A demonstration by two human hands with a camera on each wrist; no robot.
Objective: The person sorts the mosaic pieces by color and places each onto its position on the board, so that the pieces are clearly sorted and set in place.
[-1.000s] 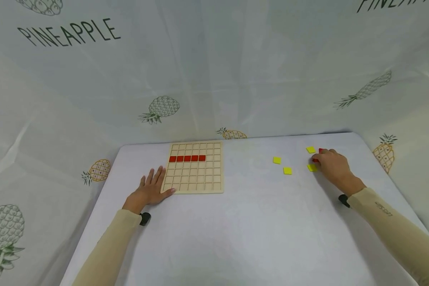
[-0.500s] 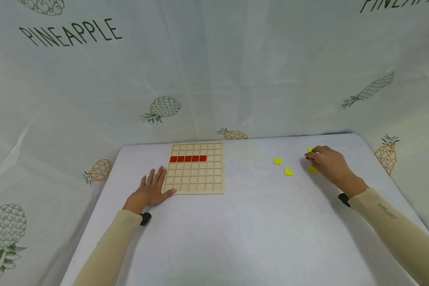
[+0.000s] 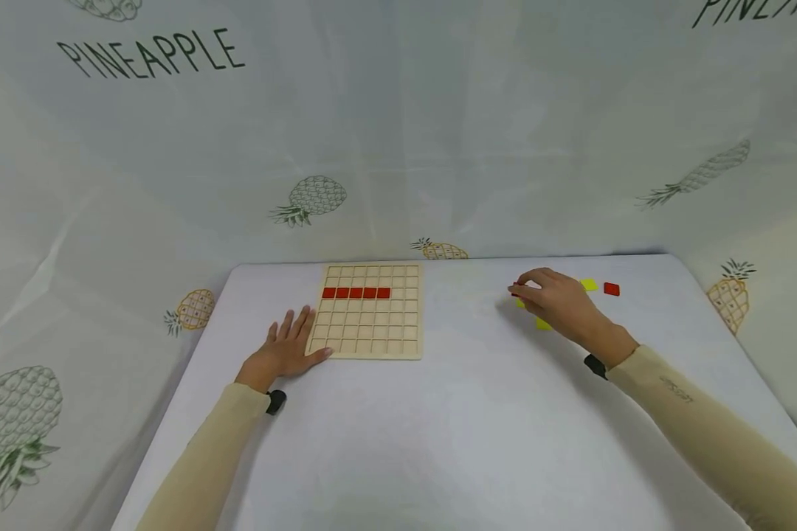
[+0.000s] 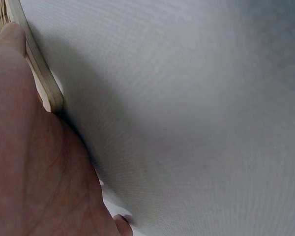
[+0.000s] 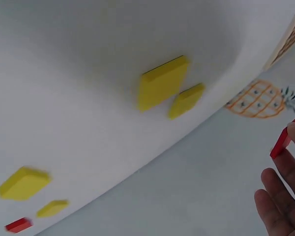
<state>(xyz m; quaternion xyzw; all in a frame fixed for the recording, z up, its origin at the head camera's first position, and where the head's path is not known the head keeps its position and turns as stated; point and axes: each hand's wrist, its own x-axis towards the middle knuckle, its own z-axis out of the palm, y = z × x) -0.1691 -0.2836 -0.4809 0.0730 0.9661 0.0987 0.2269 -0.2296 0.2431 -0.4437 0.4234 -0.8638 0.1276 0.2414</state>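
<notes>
My left hand [image 3: 284,354] lies flat on the table, fingers spread, at the left edge of a wooden grid board [image 3: 365,324]; its thumb rests on the near corner. In the left wrist view that thumb laps over the board's edge [image 4: 44,73]. A row of several red tiles [image 3: 356,293] fills part of the grid. Over the table to the right, my right hand [image 3: 561,306] pinches a red square tile [image 5: 281,142] between thumb and fingertip. Below it, yellow tiles [image 5: 162,83] lie on the table, partly hidden by the hand in the head view.
Another red tile [image 3: 612,289] lies at the far right, beside a yellow tile [image 3: 589,284]. The white table [image 3: 438,428] ends at a hanging cloth [image 3: 491,147] printed with pineapples. Table surface lies between the board and the loose tiles.
The right hand has picked up a red tile and moved left with it, uncovering another red tile at the far right. The left hand stays on the board's edge. The head view has shifted slightly.
</notes>
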